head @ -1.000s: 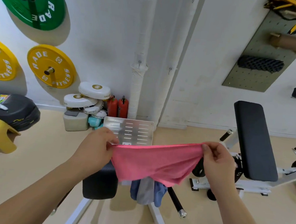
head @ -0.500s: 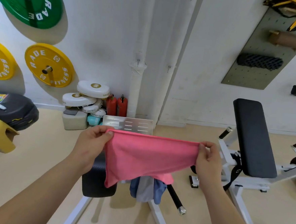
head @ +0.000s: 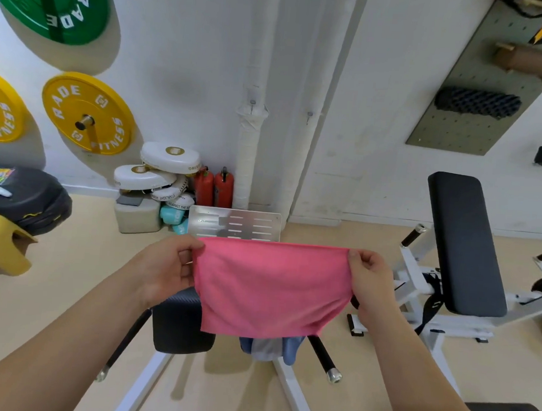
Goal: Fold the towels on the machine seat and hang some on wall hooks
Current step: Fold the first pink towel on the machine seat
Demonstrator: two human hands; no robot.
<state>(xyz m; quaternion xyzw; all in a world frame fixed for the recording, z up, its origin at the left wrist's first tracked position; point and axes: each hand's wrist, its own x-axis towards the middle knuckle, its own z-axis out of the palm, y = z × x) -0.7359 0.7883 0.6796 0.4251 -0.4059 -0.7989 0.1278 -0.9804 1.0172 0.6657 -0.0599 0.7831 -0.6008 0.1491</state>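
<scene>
The pink towel [head: 270,288] has been pulled flat and taut, left hand [head: 166,268] and right hand [head: 370,276] pinching its top corners, above the black seat [head: 181,324] and the blue-grey towels [head: 272,350].

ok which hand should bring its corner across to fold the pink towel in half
Either, about evenly. The left hand and right hand each pinch a top corner of the pink towel, level and taut. A slight lean to the right: the seat sits lower left, under the left hand.
</scene>
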